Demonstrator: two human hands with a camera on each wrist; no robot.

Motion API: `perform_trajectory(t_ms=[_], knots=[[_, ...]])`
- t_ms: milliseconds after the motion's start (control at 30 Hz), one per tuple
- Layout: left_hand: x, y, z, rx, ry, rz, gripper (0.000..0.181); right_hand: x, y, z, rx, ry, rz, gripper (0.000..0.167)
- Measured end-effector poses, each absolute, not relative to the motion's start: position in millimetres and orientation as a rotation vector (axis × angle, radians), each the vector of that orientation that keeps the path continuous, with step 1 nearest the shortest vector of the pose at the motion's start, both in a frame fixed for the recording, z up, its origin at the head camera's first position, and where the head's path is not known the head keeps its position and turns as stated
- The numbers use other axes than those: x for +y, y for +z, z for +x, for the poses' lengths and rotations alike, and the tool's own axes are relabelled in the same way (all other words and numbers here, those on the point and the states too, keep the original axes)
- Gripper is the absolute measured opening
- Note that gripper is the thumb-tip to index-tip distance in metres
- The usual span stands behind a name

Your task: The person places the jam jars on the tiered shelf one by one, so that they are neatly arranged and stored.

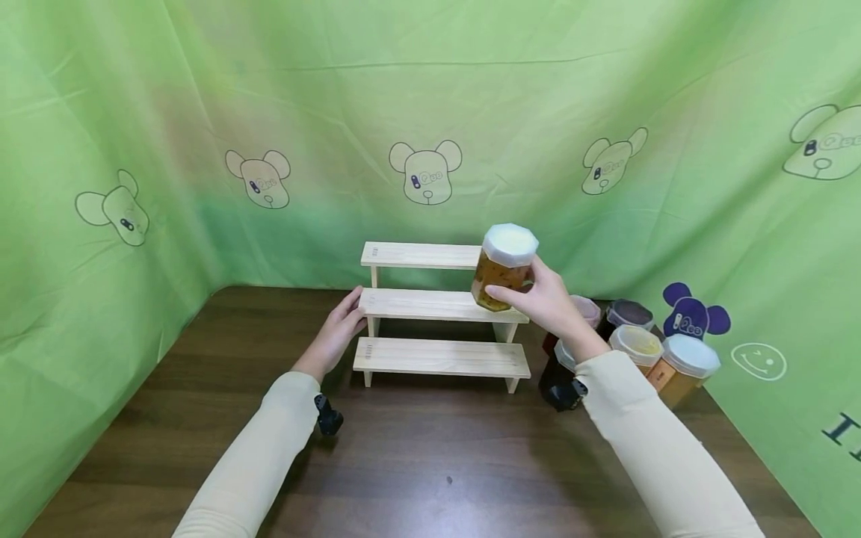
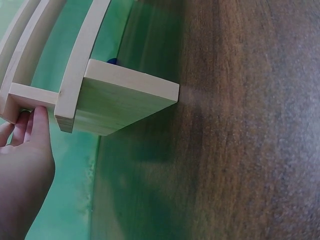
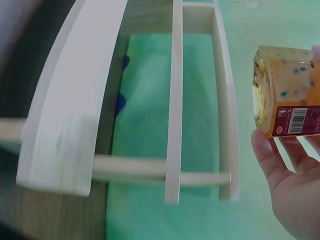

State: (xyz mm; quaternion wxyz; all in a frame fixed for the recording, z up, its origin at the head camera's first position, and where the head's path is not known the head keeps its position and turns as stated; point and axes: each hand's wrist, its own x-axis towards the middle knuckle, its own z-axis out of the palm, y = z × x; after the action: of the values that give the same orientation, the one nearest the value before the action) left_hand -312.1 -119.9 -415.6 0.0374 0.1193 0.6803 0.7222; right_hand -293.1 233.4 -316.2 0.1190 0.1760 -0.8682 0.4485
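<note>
Amber octagonal jar [image 1: 501, 276] with a white lid [image 1: 510, 245], held in the air by the right hand [image 1: 548, 302] at the right end of a wooden three-step stand [image 1: 430, 302].

Right thumb and fingers are clamped around the jar, which hangs apart from the planks in the right wrist view, its maroon barcode label [image 3: 297, 121] showing; the left hand [image 1: 339, 329] grips the stand at the left end of the middle step, thumb and fingers bent against the wood; close to the stand's right side, partly behind the right forearm, several lidded jars cluster, among them a white-lidded orange one [image 1: 686, 366] and a dark-lidded one [image 1: 625, 317]; beneath is a dark wood-grain table [image 1: 444, 448], and green cloth [image 1: 323, 104] printed with cartoon animal heads [image 1: 427, 175] hangs around.
</note>
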Motion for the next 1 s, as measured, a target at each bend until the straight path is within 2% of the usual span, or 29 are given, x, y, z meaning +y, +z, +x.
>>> perform_trajectory(t_ms=[500,1000], knots=[[-119.0,-416.2,-312.9,2.117,2.178,0.348,0.056,171.8,-304.0,-328.6,-2.467,1.452,0.458,0.072],[-119.2,-414.2,-310.5,2.112,2.179,0.351,0.056,135.8,-301.6,-354.6,-2.469,1.539,0.453,0.067]])
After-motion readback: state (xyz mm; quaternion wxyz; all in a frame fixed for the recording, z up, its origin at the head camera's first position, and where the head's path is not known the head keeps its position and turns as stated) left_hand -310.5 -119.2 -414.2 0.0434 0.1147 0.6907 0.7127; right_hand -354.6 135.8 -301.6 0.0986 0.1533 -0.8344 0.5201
